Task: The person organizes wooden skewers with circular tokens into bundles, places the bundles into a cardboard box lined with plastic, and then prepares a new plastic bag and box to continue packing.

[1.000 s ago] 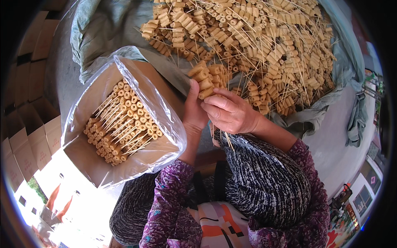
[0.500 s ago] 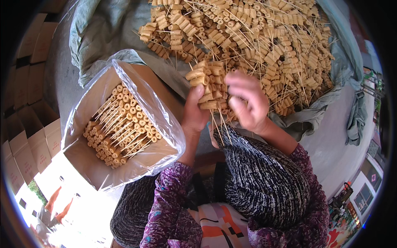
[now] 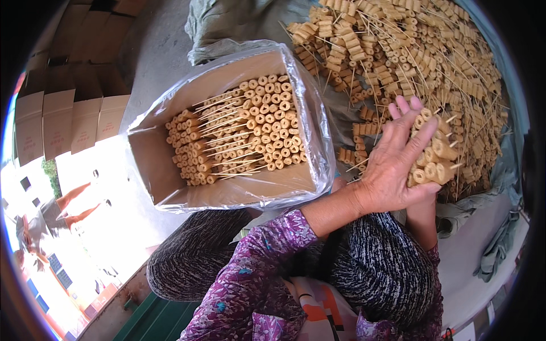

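Observation:
My left hand [image 3: 387, 170] reaches across to the right, back upward, its fingers wrapped round a bundle of golden, hollow tube snacks on thin sticks [image 3: 432, 156]. My right hand [image 3: 421, 207] is beneath and behind it, on the same bundle, mostly hidden. Left of both hands, a plastic-lined cardboard box [image 3: 151, 150] holds several rows of the same skewered snacks [image 3: 270, 122], their sticks lying sideways across the middle. A large loose heap of these skewers [image 3: 432, 51] lies beyond my hands on grey-green sheeting [image 3: 216, 23].
Folded cardboard cartons [image 3: 57, 125] stand at the upper left on the grey floor [image 3: 148, 51]. My crossed legs in speckled dark trousers [image 3: 387, 267] are below. A pale surface with draped cloth [image 3: 492, 250] is at the right, a green ridged surface [image 3: 148, 318] at the lower left.
The view has swung, so the box appears higher and turned. Both hands and the bundle have moved to the right; my left hand now lies across the bundle, over my right.

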Demonstrator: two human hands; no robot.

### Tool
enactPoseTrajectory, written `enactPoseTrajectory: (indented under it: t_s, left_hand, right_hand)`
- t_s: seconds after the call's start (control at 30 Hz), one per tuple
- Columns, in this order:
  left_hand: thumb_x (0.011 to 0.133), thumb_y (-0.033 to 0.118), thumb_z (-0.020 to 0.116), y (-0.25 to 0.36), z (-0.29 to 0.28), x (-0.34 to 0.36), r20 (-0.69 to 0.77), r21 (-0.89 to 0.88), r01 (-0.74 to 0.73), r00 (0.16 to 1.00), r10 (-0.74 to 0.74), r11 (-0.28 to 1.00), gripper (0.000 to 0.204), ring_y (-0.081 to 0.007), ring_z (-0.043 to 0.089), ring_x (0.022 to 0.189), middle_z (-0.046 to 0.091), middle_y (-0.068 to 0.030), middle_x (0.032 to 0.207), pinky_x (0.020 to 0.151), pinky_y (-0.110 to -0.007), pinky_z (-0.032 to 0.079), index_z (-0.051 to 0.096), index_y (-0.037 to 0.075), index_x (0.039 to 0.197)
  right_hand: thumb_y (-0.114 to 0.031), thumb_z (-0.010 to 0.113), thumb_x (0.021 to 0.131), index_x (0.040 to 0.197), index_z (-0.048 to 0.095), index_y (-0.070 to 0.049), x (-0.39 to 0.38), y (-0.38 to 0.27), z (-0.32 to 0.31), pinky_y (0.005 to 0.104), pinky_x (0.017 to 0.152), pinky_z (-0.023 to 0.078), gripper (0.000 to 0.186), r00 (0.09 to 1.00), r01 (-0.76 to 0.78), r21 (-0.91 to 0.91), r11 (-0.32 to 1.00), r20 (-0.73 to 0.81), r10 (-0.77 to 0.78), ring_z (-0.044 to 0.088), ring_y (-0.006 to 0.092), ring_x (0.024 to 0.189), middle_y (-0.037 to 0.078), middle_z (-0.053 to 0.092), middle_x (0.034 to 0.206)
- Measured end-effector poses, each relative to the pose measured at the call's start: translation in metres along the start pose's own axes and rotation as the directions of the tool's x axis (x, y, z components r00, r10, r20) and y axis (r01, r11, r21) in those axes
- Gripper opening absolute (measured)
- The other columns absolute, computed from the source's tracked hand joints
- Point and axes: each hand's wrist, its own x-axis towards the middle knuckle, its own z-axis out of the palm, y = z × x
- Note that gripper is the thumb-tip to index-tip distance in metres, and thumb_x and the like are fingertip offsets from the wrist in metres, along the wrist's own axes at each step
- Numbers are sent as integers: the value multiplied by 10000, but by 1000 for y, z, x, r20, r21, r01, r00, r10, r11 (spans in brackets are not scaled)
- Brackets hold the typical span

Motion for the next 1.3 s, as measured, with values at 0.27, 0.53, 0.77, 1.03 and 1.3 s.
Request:
enactPoseTrajectory:
  t_s: [0.27, 0.53, 0.77, 1.03, 1.3]
  left_hand:
    - [666, 412, 773, 39, -34, 27, -50, -129, -46, 998, 40, 991, 989, -504, 343, 1311, 303, -323, 1441, 1087, -560, 300, 341, 33, 1471]
    - [692, 397, 760, 77, -92, 53, -4, 85, -224, 974, 225, 971, 1025, -582, 299, 1283, 283, -430, 1383, 1104, -551, 274, 255, -57, 1460]
    - [742, 464, 690, 81, -220, 54, -138, -17, -123, 983, 120, 992, 935, -463, 404, 1273, 388, -329, 1367, 1031, -541, 397, 305, -24, 1441]
    - [693, 370, 798, 93, -324, 39, 63, -375, 446, 887, -457, 813, 912, -271, 575, 1190, 543, -213, 1319, 1003, -387, 486, 409, -6, 1428]
    - [643, 293, 830, 23, -325, -79, 286, 738, 110, 843, -456, 666, 900, -377, 498, 1244, 464, -163, 1384, 1024, -489, 464, 441, 187, 1448]
  right_hand:
    - [-483, 299, 1030, 1403, 430, -39, 5, -7, 45, 464, 1072, 387, 595, 968, 3, -78, 997, 252, 16, 500, 284, 1261, 144, 513, 1383]
    - [-449, 292, 1037, 1410, 417, -28, 6, 0, 84, 468, 1087, 372, 576, 909, -34, -104, 994, 410, 74, 487, 286, 1279, 147, 502, 1396]
    - [-420, 286, 1044, 1416, 405, -18, 17, 8, 111, 471, 1101, 360, 560, 820, -39, -126, 991, 563, 104, 474, 287, 1295, 150, 493, 1408]
    - [-301, 427, 1025, 1294, 526, 29, 16, 51, 94, 385, 981, 475, 437, 918, 233, -767, 598, 376, 124, 589, 261, 1166, 167, 617, 1248]
    - [-584, 427, 958, 790, 643, -36, 8, 66, 98, 600, 1067, 382, 612, 369, 926, -235, -295, 725, 582, 630, 199, 816, 69, 606, 756]
